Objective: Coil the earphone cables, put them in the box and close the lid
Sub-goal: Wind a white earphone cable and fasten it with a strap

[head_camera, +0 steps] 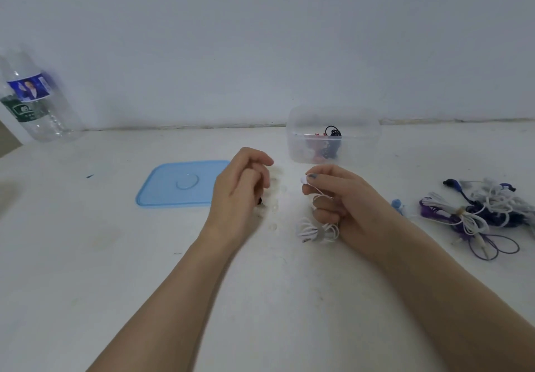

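The person is partway through the pile. The right hand (338, 198) pinches a white earbud between thumb and forefinger, and its lower fingers curl round the white earphone cable (317, 231), whose coiled bundle hangs down to the surface (260, 299) just below the hand. The left hand (240, 180) hovers beside it with fingers loosely curled. I see nothing in it, though a small dark speck shows at its underside that I cannot make out.

My read is that this white set is in its last turns of coiling. The next move would call for tucking the earbud end into the bundle so it holds, then carrying it to the box (333, 137) — a short reach, since the box stands just beyond the hands.

That clear box is open and already holds a few coiled sets, black and red at least, low in the bottom. Its blue lid (176, 183) lies flat on the surface to the left, partly behind the left hand. More earphones (477, 212) — white, purple, blue — wait in a tangle to the right. A plastic bottle (34, 99) stands far left.
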Available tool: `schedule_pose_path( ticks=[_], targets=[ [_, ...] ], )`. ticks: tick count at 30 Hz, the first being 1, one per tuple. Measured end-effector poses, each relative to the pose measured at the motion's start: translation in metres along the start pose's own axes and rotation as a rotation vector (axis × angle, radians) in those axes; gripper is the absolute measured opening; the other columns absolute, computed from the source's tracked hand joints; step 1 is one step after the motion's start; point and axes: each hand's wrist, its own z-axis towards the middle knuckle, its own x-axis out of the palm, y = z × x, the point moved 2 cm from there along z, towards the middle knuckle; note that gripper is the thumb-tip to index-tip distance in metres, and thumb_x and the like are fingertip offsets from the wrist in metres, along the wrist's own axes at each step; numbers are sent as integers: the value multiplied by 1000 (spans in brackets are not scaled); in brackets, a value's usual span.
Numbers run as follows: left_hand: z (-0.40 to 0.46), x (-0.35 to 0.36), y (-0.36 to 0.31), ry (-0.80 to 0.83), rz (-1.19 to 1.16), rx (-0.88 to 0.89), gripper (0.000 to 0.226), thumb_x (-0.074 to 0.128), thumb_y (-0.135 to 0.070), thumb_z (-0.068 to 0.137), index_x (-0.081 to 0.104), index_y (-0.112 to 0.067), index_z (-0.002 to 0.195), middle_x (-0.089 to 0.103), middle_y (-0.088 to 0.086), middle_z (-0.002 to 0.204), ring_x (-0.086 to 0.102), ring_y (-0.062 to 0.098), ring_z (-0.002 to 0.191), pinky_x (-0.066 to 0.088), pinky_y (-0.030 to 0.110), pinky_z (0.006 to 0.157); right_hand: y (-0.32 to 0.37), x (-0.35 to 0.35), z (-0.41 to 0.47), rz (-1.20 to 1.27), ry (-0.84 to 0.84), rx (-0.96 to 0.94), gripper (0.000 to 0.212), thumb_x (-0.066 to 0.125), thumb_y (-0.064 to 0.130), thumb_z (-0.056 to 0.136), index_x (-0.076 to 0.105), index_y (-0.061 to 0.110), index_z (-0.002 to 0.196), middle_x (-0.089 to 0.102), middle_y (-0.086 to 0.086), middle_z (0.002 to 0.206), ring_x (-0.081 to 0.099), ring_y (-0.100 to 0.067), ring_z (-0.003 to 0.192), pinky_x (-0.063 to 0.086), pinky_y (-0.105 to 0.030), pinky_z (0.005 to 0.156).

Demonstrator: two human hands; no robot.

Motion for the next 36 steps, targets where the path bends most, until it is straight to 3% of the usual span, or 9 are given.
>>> schedule_pose_path(
  ticks=[5, 8, 11, 16, 26, 33, 36],
  targets=[
    [6, -14, 10, 49, 196, -61, 28, 44, -12, 78, 70, -22, 84, 55, 4, 70, 49, 8, 64, 38, 20, 59, -2, 0, 4, -20, 41, -16, 15, 63, -4, 88, 63, 4, 100, 64, -8, 72, 29, -11, 49, 28, -19, 42],
    [4, -12, 11, 176, 382, 6, 24, 47, -15, 76, 68, -24, 80, 55, -9, 67, 45, 7, 61, 36, 16, 58, -4, 0, 5, -50, 39, -32, 8, 63, -1, 89, 65, 1, 97, 67, -11, 74, 30, -10, 48, 30, -19, 43],
    [2, -18, 11, 292, 527, 79, 15, 54, -16, 71, 65, -22, 79, 58, -7, 74, 44, 7, 63, 33, 13, 60, -5, 0, 5, -28, 23, -33, 8, 61, 3, 92, 65, -2, 97, 68, -13, 75, 29, -12, 51, 30, -20, 43],
    [-3, -24, 13, 368, 580, 87, 12, 66, -18, 66, 65, -22, 77, 55, -4, 80, 49, 15, 70, 35, 13, 62, -5, 1, 6, -30, 17, -22, 9, 57, 2, 94, 63, -2, 100, 67, -15, 73, 28, -12, 48, 28, -19, 40],
    [-3, -24, 11, 308, 591, 142, 20, 73, -4, 80, 68, -23, 81, 60, -3, 85, 47, 9, 65, 35, 12, 62, -6, 2, 6, -72, 14, -39, 14, 56, 2, 95, 63, -5, 104, 68, -16, 72, 23, -12, 46, 29, -19, 38],
    [-7, -13, 5, 274, 505, 161, 19, 68, -7, 87, 64, -26, 86, 52, -3, 61, 52, 16, 63, 41, 21, 60, -7, 7, 2, -159, 61, -98, 5, 57, 1, 95, 61, 0, 98, 71, -21, 79, 24, -13, 46, 31, -20, 40],
    [-7, -11, 4, 271, 508, 172, 19, 70, -6, 87, 63, -24, 85, 50, -12, 60, 50, 13, 61, 40, 19, 60, -8, 8, 3, -195, 60, -118, 5, 56, 1, 95, 57, -3, 97, 72, -22, 81, 24, -14, 45, 32, -21, 40]
  ],
)
